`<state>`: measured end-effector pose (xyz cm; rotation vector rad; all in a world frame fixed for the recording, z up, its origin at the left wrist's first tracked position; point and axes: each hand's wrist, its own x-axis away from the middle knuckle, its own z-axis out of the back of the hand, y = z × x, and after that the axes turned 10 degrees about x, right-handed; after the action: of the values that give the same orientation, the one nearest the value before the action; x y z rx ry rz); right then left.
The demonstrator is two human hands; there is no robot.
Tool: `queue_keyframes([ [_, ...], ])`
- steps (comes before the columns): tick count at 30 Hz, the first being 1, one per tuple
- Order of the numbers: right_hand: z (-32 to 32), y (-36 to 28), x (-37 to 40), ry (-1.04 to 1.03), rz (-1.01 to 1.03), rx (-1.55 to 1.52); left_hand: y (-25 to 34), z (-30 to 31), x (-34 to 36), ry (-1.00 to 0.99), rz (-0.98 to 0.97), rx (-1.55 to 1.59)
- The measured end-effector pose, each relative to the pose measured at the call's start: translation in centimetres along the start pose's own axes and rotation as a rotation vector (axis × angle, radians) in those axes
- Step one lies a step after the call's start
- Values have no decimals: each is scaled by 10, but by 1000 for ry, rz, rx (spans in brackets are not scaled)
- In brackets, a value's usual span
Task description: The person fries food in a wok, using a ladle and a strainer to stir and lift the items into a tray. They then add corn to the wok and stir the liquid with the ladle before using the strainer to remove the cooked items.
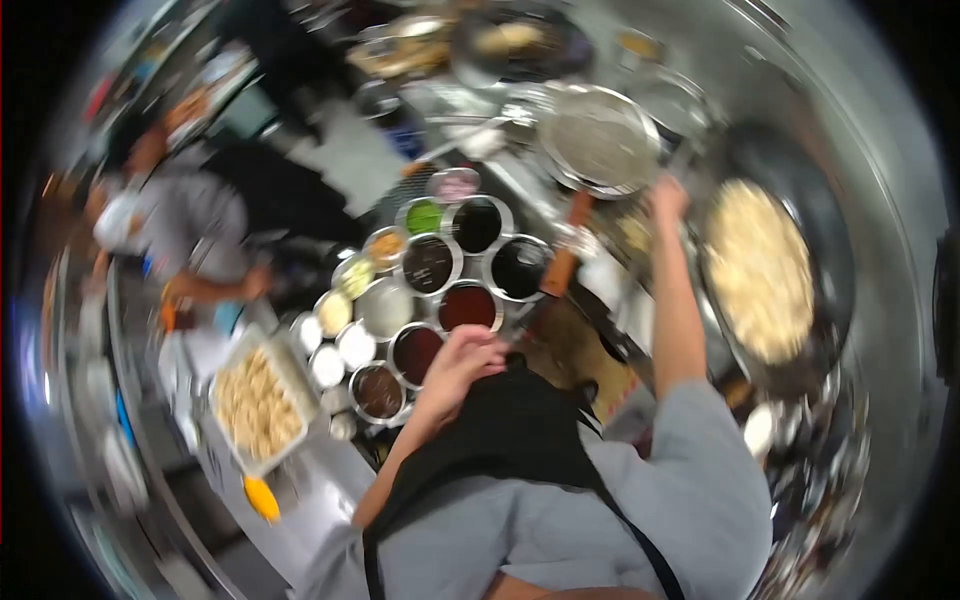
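My left hand (465, 365) is held in front of the black apron, its fingers curled together and nothing visible in them. Closest to it are round metal pots of sauce, one dark red (468, 306) and one brownish red (417, 353). My right arm reaches forward, and my right hand (668, 198) is closed beside the rim of a large dark wok (835, 240). What it grips is blurred. Pale, cream-coloured food (760, 270) fills the middle of the wok. Just beyond that hand lies a round mesh strainer (600, 138) with a wooden handle (562, 268).
Several small tubs, including chopped greens (423, 216), stand left of the sauces. A white bin of pale pieces (257, 400) and a yellow object (261, 498) are farther left. A co-worker (205, 210) stands at the left. Another wok (520, 45) is at the back.
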<state>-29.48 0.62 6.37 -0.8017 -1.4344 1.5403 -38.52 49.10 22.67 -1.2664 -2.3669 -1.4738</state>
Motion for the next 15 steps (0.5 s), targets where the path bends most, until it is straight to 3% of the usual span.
queue_keyframes([
  [1, -7, -2, -22, 65, -122, -7, 1, -4, 2, 3, 14, 13],
  [2, -11, -33, -14, 91, -109, 11, 2, -8, 0, -10, 35, 13],
  [4, -24, 28, -107, 181, -40, 102, 0, -14, -7, -27, 55, 18],
  [8, -27, -26, -109, 32, -258, -22, -3, -13, -3, -67, 67, 13],
  [10, -28, -33, -109, -7, -345, -239, -6, -3, 1, -31, 92, 63],
  [11, -27, -31, -115, -44, -444, -557, -6, 2, 1, -19, 101, 50],
  [13, -19, -13, -125, -401, -497, -1203, -12, 16, 0, -5, 123, 11],
  [15, -10, -21, -109, -557, -552, -1360, -14, 22, -3, 3, 174, -51],
])
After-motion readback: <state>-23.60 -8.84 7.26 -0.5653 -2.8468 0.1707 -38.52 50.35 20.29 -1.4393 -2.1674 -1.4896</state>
